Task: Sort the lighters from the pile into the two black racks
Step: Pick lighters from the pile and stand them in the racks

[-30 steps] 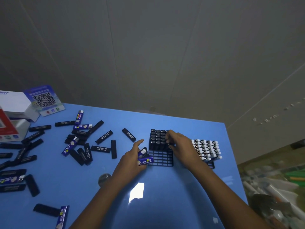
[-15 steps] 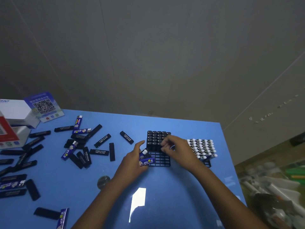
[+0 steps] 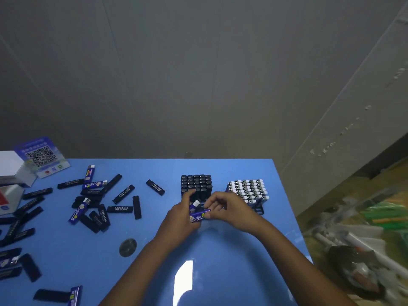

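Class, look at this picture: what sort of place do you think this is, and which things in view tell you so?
Probably a small packing or sorting workstation, not a home: a plain blue table carries a loose pile of lighters, two racks filled with upright lighters, and a QR code sign.

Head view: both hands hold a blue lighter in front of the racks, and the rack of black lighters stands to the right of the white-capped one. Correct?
Not quite. In the head view the rack of black lighters stands left of the white-capped rack. The left hand and right hand do hold a blue lighter.
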Tool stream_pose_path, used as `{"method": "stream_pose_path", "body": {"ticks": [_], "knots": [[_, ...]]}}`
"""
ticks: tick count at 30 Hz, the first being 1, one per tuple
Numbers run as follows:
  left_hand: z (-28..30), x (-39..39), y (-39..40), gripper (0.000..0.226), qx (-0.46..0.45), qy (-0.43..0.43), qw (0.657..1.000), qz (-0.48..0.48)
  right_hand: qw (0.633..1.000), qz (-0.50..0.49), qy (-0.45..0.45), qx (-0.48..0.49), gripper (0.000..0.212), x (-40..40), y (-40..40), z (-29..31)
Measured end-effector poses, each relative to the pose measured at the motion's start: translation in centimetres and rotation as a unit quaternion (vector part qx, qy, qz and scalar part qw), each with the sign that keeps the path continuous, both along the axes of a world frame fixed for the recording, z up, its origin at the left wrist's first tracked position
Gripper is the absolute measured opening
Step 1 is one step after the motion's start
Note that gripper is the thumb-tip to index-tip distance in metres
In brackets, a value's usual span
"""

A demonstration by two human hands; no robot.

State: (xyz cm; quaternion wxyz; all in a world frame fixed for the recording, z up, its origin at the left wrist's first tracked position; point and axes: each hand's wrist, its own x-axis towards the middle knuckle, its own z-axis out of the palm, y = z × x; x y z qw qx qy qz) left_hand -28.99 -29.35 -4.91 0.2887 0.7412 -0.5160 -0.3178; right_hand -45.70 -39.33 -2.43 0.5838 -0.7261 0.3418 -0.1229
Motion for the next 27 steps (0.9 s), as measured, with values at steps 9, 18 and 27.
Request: {"method": "stream_pose_path", "body": {"ticks": [9, 18, 27], "knots": [[0.3, -2.0, 0.6, 0.079, -0.005, -0.001, 1.000, -0.002, 1.000, -0.011, -0.016, 0.007, 0.015, -4.8, -1.5, 2.1], [1.3, -7.1, 0.3, 0.076, -0.013, -0.012, 0.999, 0.047, 0.997, -0.047, -0.035, 0.040, 0.038, -11.0, -3.1, 3.0], [1.5, -13.8, 0.5, 0.076, -0.014, 0.003, 0.997, 0.080, 0.998, -0.005, -0.034, -0.055, 0.056, -16.7, -5.3, 2.5]]}}
